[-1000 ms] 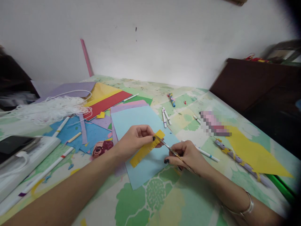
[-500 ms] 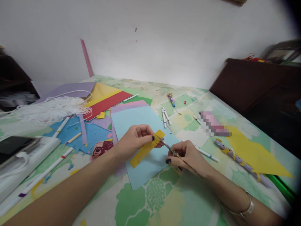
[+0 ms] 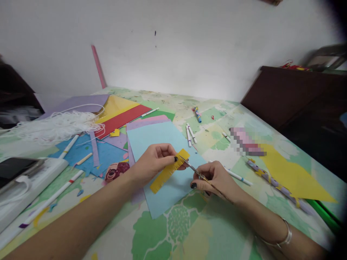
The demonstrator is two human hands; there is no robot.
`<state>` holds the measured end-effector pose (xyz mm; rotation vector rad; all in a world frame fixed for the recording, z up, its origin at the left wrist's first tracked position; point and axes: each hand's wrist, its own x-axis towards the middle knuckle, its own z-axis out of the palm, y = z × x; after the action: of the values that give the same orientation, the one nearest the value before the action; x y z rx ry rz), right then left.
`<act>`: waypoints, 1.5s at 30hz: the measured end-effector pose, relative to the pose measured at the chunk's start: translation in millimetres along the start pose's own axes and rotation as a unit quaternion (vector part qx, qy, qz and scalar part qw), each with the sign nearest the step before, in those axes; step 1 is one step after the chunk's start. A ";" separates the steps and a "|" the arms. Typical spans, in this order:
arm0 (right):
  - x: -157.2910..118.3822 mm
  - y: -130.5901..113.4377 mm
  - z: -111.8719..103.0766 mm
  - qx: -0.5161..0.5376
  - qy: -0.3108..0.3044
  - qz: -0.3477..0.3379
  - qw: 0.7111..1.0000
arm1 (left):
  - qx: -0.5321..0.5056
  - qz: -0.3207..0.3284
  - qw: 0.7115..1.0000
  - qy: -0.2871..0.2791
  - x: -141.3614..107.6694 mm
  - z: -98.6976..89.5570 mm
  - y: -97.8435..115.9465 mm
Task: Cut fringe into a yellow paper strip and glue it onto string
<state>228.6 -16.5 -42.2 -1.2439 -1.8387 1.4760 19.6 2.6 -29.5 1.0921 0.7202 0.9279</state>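
Note:
Between the thumb and fingers of my left hand (image 3: 159, 159) is a yellow paper strip (image 3: 163, 177), fringed with short cuts along its lower right edge. My right hand (image 3: 213, 178) grips a pair of scissors (image 3: 199, 174), its fingers around the handles. The scissor tips meet the strip's fringed edge near its upper end, close to my left thumb. Below both hands lies a light blue paper sheet (image 3: 151, 133) on top of purple and pink sheets. The scissor handles are partly hidden by my right hand.
White string (image 3: 62, 124), a red sheet (image 3: 123, 121) and blue paper scraps (image 3: 81, 148) lie to the left, near a power strip (image 3: 40, 189) with a phone (image 3: 20, 169). On the right are a wrapped purple stick (image 3: 276, 184) and a yellow sheet (image 3: 295, 177). Several markers (image 3: 188, 135) lie about.
The view has shifted very slightly. Both hands keep nearly the same place, with the scissor tips still at the strip's fringed edge.

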 end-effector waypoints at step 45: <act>1.0 0.0 0.3 -0.010 0.006 -0.001 1.000 | 0.015 -0.002 1.000 -0.009 -2.6 1.6 1.9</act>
<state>227.8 -15.8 -42.4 -1.2582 -1.8513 1.4502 19.4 0.0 -27.1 1.1243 0.7240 0.9058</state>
